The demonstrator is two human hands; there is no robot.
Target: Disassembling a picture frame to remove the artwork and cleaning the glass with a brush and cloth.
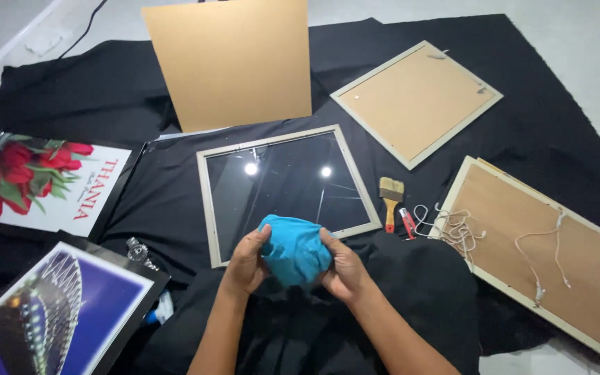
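Left hand (248,260) and right hand (342,267) both closed around a bunched teal cloth (294,248), fingers curled into its sides, thumbs on top. Cloth held just over the near edge of a pale glass frame (206,201), the landmark here, lying flat on a black cloth (140,90) spread over the floor. Glass dark and glossy, two ceiling lights mirrored in it.

Behind the glass frame, a tan backing board (234,62), upright and leaning slightly. Beyond its far right corner, a second pale frame (417,103) face down, brown back showing, small hangers at the edge. Just right of the glass frame, a small paintbrush (390,201) with an orange handle, and beside that a little red tool (408,223), too small to identify. Further right of the frame, a tangle of white string (456,226) trailing onto a third frame (557,257), also face down, more string lying across its brown back.

Left of the glass frame, a print of red tulips (43,180) on white. Near left of the frame, a blue and purple print (50,312) in a black border, with a small glinting metal object (138,250) between print and frame.
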